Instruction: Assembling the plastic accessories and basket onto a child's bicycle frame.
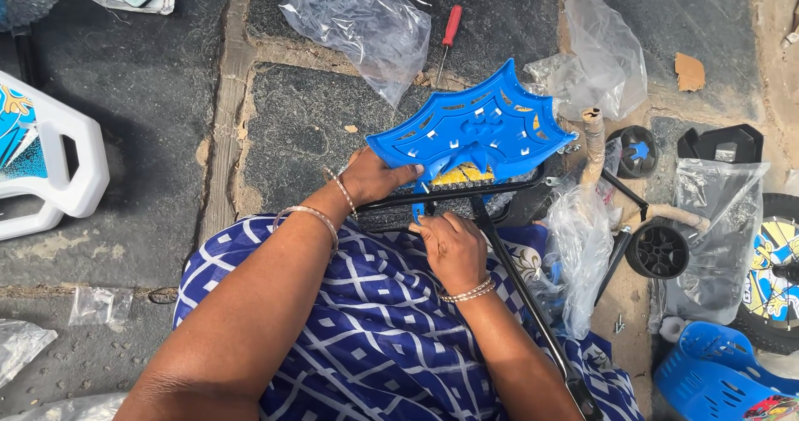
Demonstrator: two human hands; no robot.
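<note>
On the lap of the person, over a blue and white patterned cloth (366, 338), a blue plastic panel (470, 126) shaped like a spiked web sits against a black metal frame (499, 259). The left hand (374, 175) is closed on the panel's lower left edge, thumb on top. The right hand (449, 242) is curled at the panel's bottom tab, where it meets the frame's crossbar; whether its fingers pinch a small fastener there I cannot tell.

The likeliest trouble, as I judge it, is the panel twisting out of line, since only one corner is held and the frame rests on soft cloth and could rock. Thin plastic tabs may crack if forced against the bar. Any small screw let go here could roll off the lap and vanish into the gaps of the stone floor (158, 113) or under the clear plastic bags (358, 26) lying around. The red-handled screwdriver (449, 30) lies well apart beyond the panel, so reaching for it would mean releasing one grip. Small black wheels (657, 250) and a blue basket (716, 375) crowd the right side, near the frame's long bar.
</note>
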